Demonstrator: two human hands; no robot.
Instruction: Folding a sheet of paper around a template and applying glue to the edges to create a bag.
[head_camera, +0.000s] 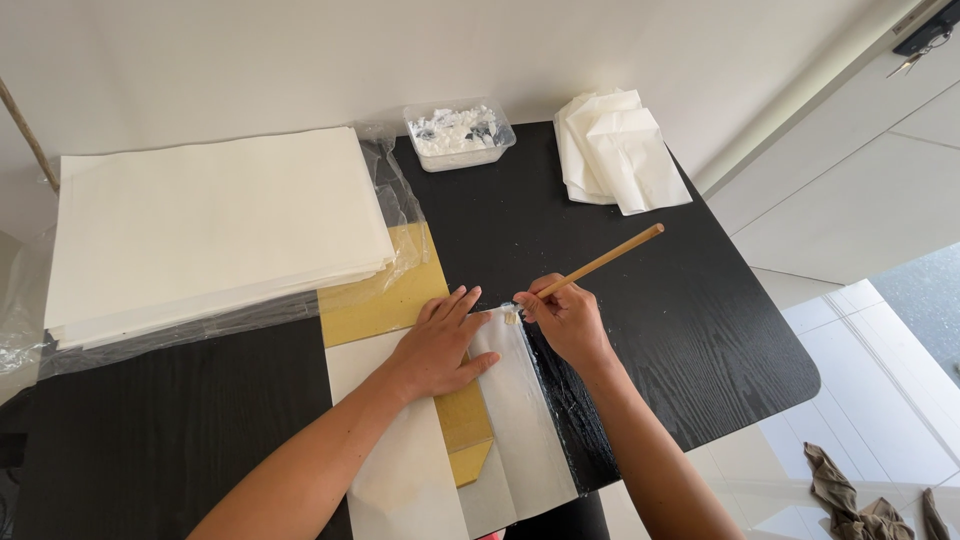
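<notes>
Here, left hand (437, 345) spread flat on white sheet (520, 420) — right hand (568, 318) grasping wooden stick (605, 261) at sheet's edge

A clear plastic tub (459, 134), rectangular with rounded corners, stands at the table's (700, 330) far edge, holding white paste. Left of it, crinkled clear plastic wrap (395, 205) lies under a white paper stack (210, 225).

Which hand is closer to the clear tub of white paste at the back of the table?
Right. The right hand, holding a wooden brush, lies below the tub; the left hand is flat on the white paper, farther back.
</notes>
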